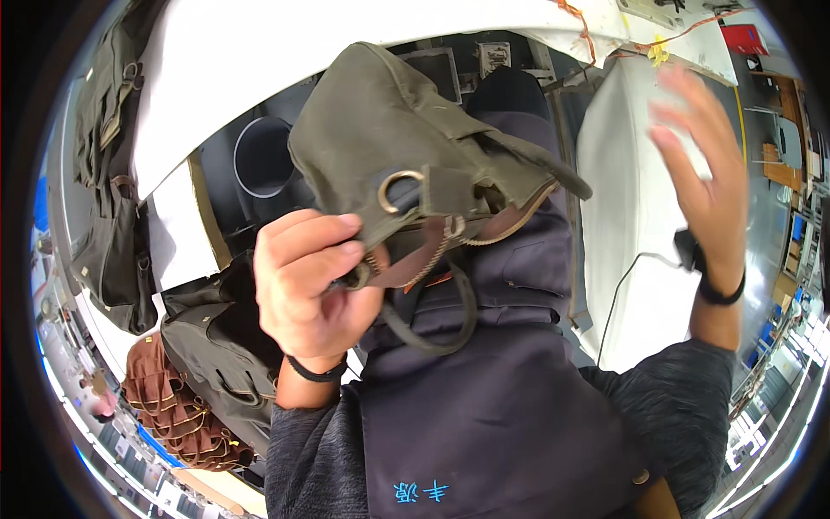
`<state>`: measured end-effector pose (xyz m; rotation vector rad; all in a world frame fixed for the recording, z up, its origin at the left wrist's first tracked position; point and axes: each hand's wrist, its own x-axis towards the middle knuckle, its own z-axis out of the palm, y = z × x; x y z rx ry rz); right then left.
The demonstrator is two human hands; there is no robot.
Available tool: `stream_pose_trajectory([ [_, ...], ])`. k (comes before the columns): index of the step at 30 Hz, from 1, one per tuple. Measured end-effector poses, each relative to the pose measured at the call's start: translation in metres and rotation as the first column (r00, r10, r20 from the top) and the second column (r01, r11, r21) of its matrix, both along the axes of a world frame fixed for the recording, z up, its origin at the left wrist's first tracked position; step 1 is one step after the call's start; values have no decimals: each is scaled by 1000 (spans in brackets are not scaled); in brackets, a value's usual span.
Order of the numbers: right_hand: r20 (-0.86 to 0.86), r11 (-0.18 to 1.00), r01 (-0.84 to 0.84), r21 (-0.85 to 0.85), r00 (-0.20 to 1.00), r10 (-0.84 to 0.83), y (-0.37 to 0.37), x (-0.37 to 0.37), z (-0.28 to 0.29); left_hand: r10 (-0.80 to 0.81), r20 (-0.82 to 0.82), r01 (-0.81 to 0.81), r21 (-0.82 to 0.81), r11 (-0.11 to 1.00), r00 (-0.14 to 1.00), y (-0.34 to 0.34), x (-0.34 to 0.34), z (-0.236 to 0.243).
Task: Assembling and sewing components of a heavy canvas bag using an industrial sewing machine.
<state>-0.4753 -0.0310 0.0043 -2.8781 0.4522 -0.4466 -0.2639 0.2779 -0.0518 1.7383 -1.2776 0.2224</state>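
An olive-green canvas bag (372,112) hangs in front of me, above my lap. My left hand (311,277) pinches its opening edge, where a brown-lined zipper (432,259) gapes. Near that hand a brass ring (399,190) shows on the bag, and a rolled handle (471,316) loops down below. My right hand (702,164) is raised off to the right, away from the bag, over the white surface. Its fingers are spread, slightly blurred, and nothing is in them.
A white table (259,52) curves across the far side, with orange cords (581,22) at its right. Several dark green bags (112,233) lie at the left, and brown bags (173,406) are piled lower left. A dark round bin (264,157) stands under the table. A white worktop (635,285) runs along the right.
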Motion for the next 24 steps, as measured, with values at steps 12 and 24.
stream_pose_trajectory([
  [12,154,-107,-230,967,867,-473,136,27,-70,-204,131,207,-10,978,970,-58,-40,3],
  [24,141,-362,-220,906,963,-232,100,49,16,-559,65,543,171,822,827,-10,-4,123],
])
